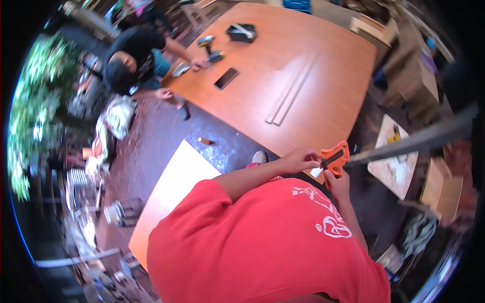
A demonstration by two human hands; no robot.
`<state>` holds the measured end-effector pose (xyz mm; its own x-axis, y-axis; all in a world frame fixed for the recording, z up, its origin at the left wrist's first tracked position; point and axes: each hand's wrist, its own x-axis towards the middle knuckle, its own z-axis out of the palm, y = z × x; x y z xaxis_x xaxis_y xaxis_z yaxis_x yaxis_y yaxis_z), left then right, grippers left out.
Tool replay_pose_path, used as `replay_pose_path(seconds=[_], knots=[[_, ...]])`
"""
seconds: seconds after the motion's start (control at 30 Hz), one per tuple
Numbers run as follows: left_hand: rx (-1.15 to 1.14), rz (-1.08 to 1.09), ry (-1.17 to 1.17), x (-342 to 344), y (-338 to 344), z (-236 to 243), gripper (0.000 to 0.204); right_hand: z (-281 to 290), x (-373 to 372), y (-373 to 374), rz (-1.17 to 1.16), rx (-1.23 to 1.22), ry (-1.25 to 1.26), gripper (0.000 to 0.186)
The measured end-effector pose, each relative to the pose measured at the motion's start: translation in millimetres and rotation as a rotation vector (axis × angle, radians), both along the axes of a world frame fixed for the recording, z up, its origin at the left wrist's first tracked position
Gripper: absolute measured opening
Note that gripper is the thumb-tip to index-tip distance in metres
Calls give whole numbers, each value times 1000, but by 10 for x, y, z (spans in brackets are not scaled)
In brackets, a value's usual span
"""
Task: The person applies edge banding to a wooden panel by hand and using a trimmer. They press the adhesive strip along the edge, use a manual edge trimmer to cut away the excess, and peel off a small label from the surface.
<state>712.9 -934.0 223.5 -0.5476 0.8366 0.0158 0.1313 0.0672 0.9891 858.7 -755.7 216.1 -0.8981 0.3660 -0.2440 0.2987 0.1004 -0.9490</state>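
Note:
Near the table's front corner, I hold an orange and black hand tool [335, 155] with a loop-shaped frame; its exact kind is unclear. My right hand [339, 184] is closed round its lower end. Fingers of my left hand [299, 160] pinch at the dark part on its left side, with the fingertips partly hidden. A small whitish piece [317, 172] shows just below the left fingers; whether it touches them I cannot tell. Beyond my hands lies the wood-coloured tabletop [333, 91], bearing two long thin strips [293, 93] side by side.
Across the table's left side, a co-worker [134, 58] in dark clothing bends with one hand near a cordless drill [209, 49]. A dark flat rectangle like a phone [226, 79] and a black box [241, 33] sit there too. A pale board [177, 177] stands at my left; a grey beam [419, 136] juts in from the right.

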Motion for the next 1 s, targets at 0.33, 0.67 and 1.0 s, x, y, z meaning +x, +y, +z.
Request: replay_pose_path(seconds=[0.33, 0.67, 1.0], knots=[[-46, 60, 103, -262, -243, 378, 23, 374, -511, -242, 86, 18, 83, 17], [-13, -46, 118, -366, -174, 348, 23, 412, -451, -221, 26, -9, 109, 23], [-189, -182, -15, -466, -390, -392, 26, 156, -368, 184, -320, -314, 174, 19]])
